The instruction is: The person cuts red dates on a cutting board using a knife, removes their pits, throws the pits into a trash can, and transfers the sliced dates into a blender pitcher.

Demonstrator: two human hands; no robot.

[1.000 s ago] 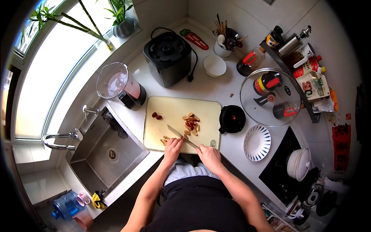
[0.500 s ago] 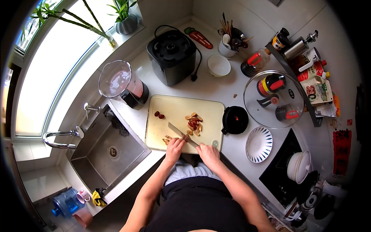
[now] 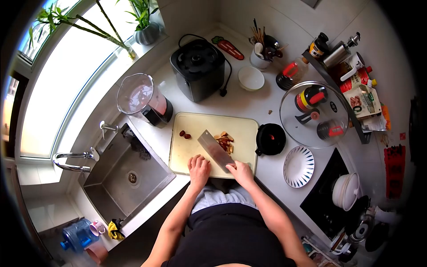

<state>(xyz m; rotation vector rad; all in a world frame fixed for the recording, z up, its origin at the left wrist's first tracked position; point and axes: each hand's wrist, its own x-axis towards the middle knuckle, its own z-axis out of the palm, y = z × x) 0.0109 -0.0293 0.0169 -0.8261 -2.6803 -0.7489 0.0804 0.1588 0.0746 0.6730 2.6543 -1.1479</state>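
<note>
My right hand (image 3: 240, 172) grips the handle of a cleaver (image 3: 214, 149). Its wide blade is turned face-up over the cream cutting board (image 3: 247, 127) and covers part of a heap of sliced red dates (image 3: 225, 138). At the board's near left part, my left hand (image 3: 199, 169) rests palm down, fingers slightly apart, with the tips on the surface. Whatever lies under those fingers is hidden. Two whole red dates (image 3: 184, 135) sit farther back on the left of the board.
Left of the board are a sink (image 3: 129, 178) and a blender jug (image 3: 140, 98). A black appliance base (image 3: 198, 66) and white bowl (image 3: 251, 78) stand behind. To the right are a round black container (image 3: 270, 139), striped plate (image 3: 298, 167), glass lid (image 3: 296, 127) and black cooktop (image 3: 318, 207).
The cleaver has swung from edge-down to face-up, its blade now over the date slices. My left hand has left the blade and covers the small pieces at the near left.
</note>
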